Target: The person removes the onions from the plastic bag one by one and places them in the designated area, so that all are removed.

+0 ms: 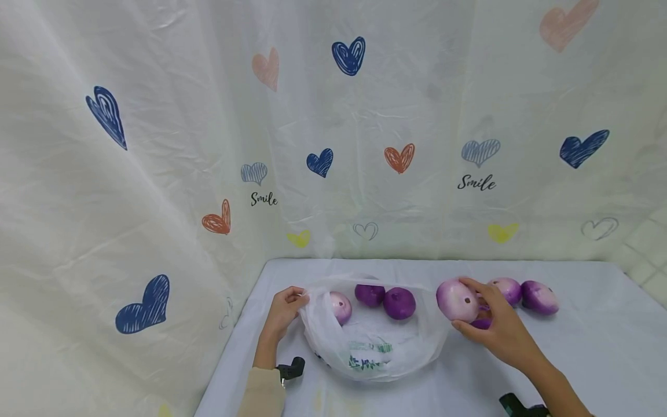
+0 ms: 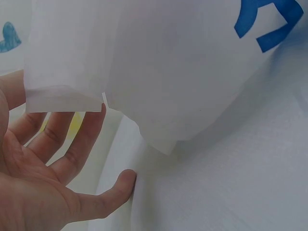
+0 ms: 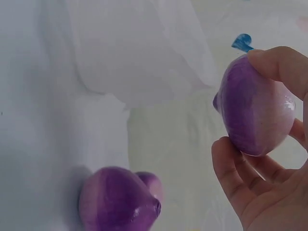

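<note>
My left hand (image 1: 283, 315) pinches the left rim of a white translucent plastic bag (image 1: 365, 362), whose mouth is spread wide. In the left wrist view the bag (image 2: 144, 72) hides part of that hand (image 2: 53, 163). Inside the bag lie a pale pink onion (image 1: 341, 307) and two dark purple onions (image 1: 399, 303). At the bag's right side my right hand (image 1: 497, 330) holds a purple-and-white onion (image 1: 456, 300) between thumb and fingers. The right wrist view shows this onion (image 3: 257, 108) raised, its pointed tip turned toward the bag.
Behind my right hand, more onions (image 1: 539, 297) rest on the white-covered table (image 1: 599, 359); one is partly hidden by the fingers. A white curtain (image 1: 417, 104) printed with hearts hangs behind the table. Dark wrist cameras (image 1: 292, 368) sit on both wrists.
</note>
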{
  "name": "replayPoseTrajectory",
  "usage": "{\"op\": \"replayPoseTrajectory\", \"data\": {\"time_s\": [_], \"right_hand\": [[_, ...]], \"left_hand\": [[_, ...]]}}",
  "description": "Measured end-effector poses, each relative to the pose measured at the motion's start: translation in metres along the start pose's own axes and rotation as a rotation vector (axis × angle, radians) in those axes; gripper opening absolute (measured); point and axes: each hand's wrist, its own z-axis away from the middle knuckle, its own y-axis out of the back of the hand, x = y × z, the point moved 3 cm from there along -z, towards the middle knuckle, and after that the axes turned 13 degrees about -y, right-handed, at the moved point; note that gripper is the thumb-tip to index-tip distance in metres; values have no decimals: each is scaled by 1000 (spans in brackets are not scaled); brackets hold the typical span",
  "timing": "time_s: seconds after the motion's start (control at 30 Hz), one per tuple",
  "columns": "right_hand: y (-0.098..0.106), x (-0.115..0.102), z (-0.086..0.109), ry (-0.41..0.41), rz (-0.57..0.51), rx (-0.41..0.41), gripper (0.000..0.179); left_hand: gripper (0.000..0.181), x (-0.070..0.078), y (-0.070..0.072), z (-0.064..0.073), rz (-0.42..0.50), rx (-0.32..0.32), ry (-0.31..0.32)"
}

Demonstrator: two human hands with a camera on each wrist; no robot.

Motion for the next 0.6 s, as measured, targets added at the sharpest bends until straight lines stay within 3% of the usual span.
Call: {"op": "replayPoseTrajectory", "data": {"time_s": [0.3,0.6], "right_hand": [[33,32,-5,-86,9,5,84],[49,63,-8,-154,44,-7,86]], "left_hand": [[23,1,-1,0,2,3,0],[25,1,0,1,-21,0,-14]]}}
